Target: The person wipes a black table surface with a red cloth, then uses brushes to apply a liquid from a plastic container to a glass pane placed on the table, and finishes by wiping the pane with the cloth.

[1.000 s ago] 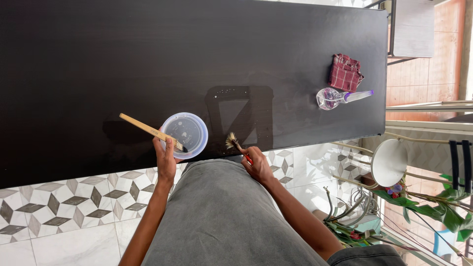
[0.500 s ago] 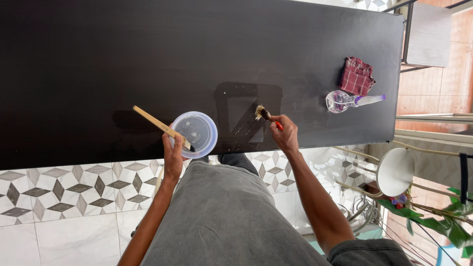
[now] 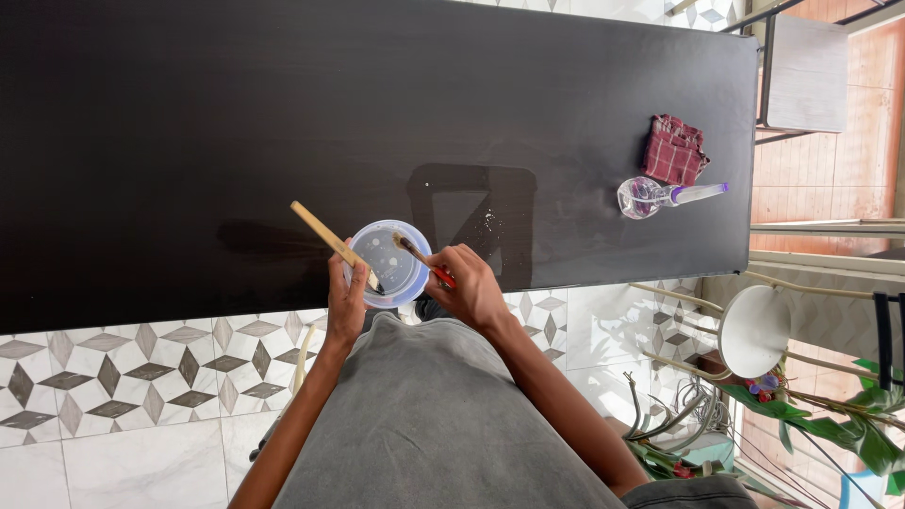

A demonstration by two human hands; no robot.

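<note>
With my left hand (image 3: pixel 345 300) gripping the wooden brush (image 3: pixel 332 241) at the clear plastic bowl (image 3: pixel 388 266), lower centre of frame at the desk (image 3: pixel 189 113) edge, my right hand's (image 3: pixel 469 286) fingers pinch the red-handled brush (image 3: pixel 420 258); I dip it lightly, bristles only.

Bowl (image 3: pixel 391 262) contents unclear; near rim behind hands. Red brush (image 3: pixel 421 258) handle buried in right hand (image 3: pixel 468 286).

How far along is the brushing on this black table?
Done: a wet squarish patch with a diagonal streak shines on the black table. In hand: the right hand dips a red-handled brush into the clear bowl, which the left hand steadies while holding a wooden-handled brush. Left: the surface around the patch looks dry and matte.
</note>
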